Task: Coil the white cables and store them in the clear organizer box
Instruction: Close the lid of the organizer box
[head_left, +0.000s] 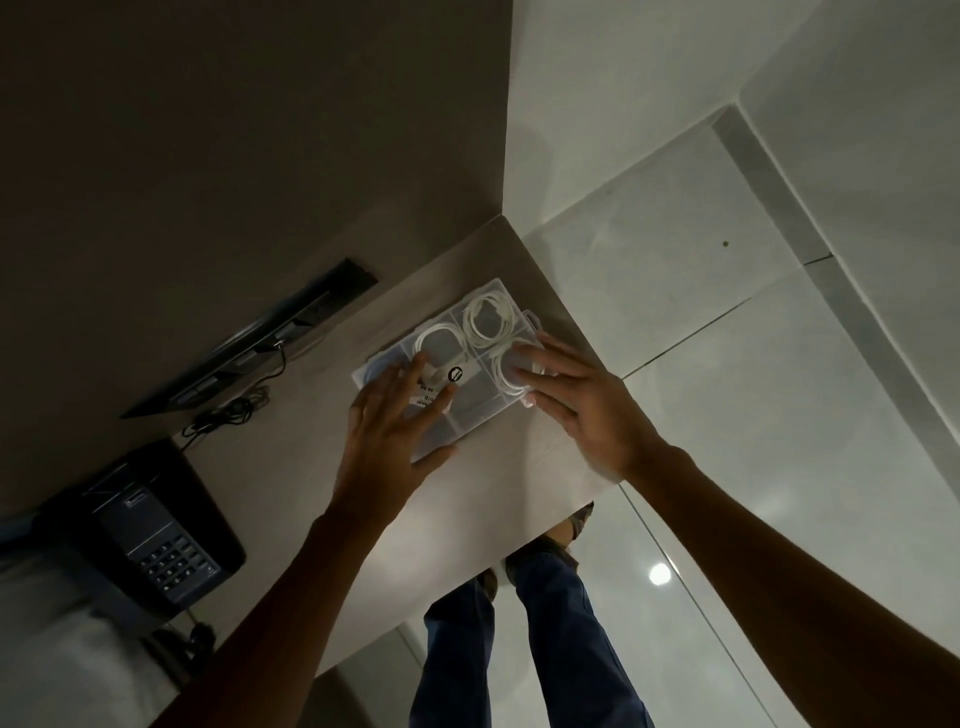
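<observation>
Head view: looking down at a pale surface (457, 519), frame centre.
Organizer box (457, 410): lying flat on the surface at centre, lid appearing shut, label on top.
White cables (485, 317): sitting coiled inside the box compartments.
Left hand (389, 431): resting on the lid, fingers spread flat, gripping nothing.
Right hand (576, 400): pressing the box's right end, fingers extended, gripping nothing.
Desk phone (150, 540): sitting lower left.
Black cord (228, 410): trailing left of the box.

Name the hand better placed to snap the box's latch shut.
Probably right. The right hand rests on the box edge beside the latch; the left hand presses the opposite side of the lid.
</observation>
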